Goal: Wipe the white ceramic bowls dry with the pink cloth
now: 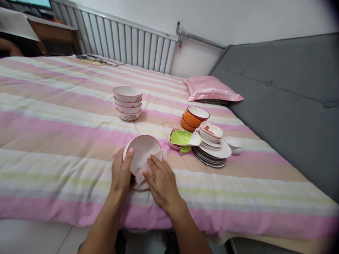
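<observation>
A white bowl with a red rim is tilted above the near part of the striped bed. My left hand grips its left side, thumb over the rim. Against the bowl's right inner side my right hand presses a pale pink cloth, which also hangs below the bowl. Farther back stands a stack of several similar bowls. To the right lie green and white leaf-shaped dishes, orange bowls, stacked plates with small rectangular dishes on top, and small white dishes.
The striped bedspread spreads under everything. A pink pillow lies by the grey headboard. Cables rest at the far edge near a radiator. A person's arm shows at the far left beside a desk.
</observation>
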A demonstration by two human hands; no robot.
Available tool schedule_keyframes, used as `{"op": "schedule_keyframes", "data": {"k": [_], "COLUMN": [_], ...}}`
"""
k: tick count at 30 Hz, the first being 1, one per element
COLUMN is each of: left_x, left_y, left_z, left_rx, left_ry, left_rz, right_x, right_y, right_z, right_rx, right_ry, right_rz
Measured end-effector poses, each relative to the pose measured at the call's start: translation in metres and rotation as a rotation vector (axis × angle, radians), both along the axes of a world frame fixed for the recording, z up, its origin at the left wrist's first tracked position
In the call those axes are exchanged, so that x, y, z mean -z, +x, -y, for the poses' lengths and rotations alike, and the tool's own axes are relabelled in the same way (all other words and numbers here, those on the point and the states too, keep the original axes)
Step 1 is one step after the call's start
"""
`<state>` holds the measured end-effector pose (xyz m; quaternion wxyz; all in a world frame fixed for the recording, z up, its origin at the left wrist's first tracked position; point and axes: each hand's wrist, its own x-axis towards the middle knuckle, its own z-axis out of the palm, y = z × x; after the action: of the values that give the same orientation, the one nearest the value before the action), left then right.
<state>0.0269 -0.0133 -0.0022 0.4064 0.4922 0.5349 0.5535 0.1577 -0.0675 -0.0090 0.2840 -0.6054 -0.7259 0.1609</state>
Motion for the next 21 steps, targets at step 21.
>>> {"op": "schedule_keyframes", "data": {"k": [21], "left_x": [0.0071], "left_y": [-0.0005], "left_z": [-0.0026], "left_rx": [-0.074], "left_ry": [-0.040], "left_rz": [0.085], "right_x": [0.0007], "right_y": [-0.0036], "right_z": [-0.0042], "right_rx": [0.403], "right_ry": [0.451], "right_rz": [-0.075]}}
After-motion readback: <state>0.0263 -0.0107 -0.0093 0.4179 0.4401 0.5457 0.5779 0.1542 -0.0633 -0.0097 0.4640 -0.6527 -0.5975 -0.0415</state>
